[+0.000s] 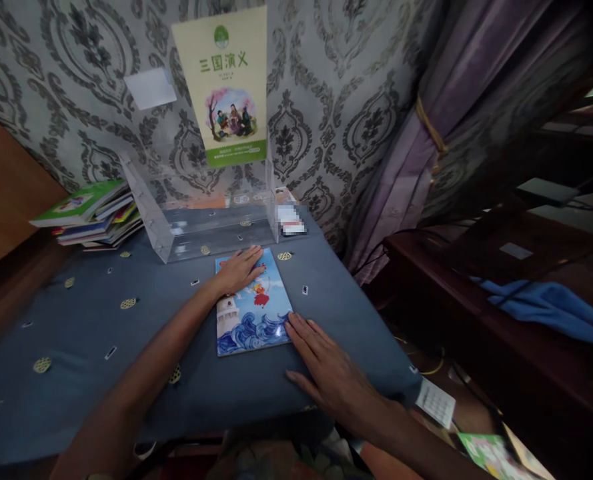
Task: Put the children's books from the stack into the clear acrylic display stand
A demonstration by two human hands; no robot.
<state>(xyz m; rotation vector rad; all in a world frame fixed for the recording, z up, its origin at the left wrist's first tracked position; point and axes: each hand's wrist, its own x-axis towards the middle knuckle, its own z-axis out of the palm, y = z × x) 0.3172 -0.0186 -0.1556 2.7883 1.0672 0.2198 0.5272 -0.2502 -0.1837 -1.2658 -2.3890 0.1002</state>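
Observation:
A thin book (256, 317) with a blue cover lies flat on the table in front of me; waves, a white tower and a small red figure are printed on it. Across its upper part rests my left hand (240, 270), fingers stretched out and palm down, covering some of the picture. My right hand (326, 360) touches the lower right corner with its fingertips, fingers straight and thumb apart. Behind the book stands a clear acrylic stand (216, 227). A cream and green book (236, 80) is upright against its back panel, at the right.
A pile of books (96, 213) sits at the table's left back. The blue-grey tablecloth (166, 320) covers the table. Right of the stand is a small blurred item (291, 219). A purple curtain (391, 180) and a dark red cabinet (456, 320) with blue cloth (546, 307) are at right.

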